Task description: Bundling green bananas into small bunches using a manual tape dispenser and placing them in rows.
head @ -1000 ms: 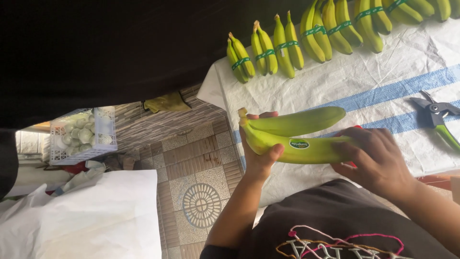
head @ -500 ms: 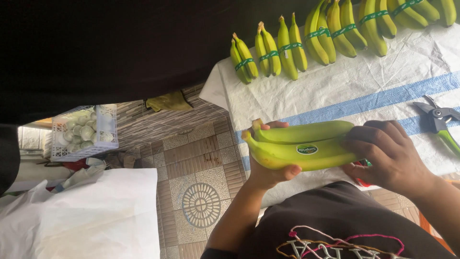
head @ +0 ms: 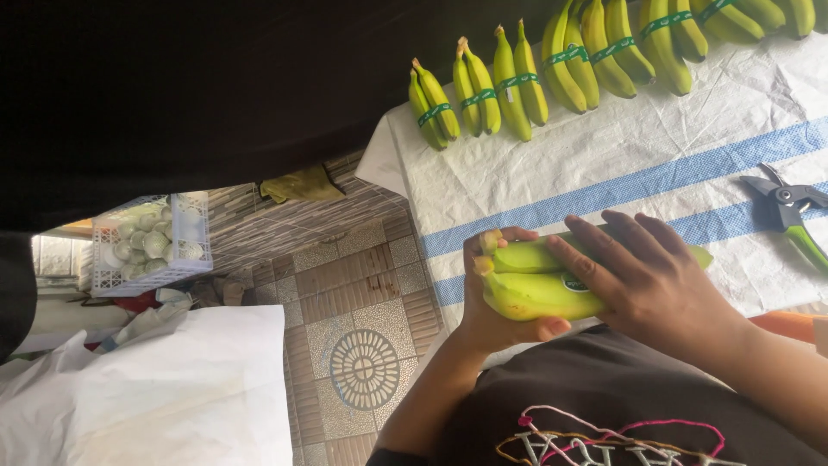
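Both hands hold a small bunch of bananas [head: 539, 289] at lower centre of the frame: left hand [head: 496, 315] wrapped around its stem end, right hand [head: 651, 285] closed over the top.

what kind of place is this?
Probably a small banana packing or market stall: banded banana bunches lined on a woven sack cloth, pruning shears beside, both hands holding a banana bunch over tiled floor.

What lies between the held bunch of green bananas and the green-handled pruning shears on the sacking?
In the head view, only bare white woven sacking with blue stripes separates the held green banana bunch, gripped by both hands, from the green-handled pruning shears.
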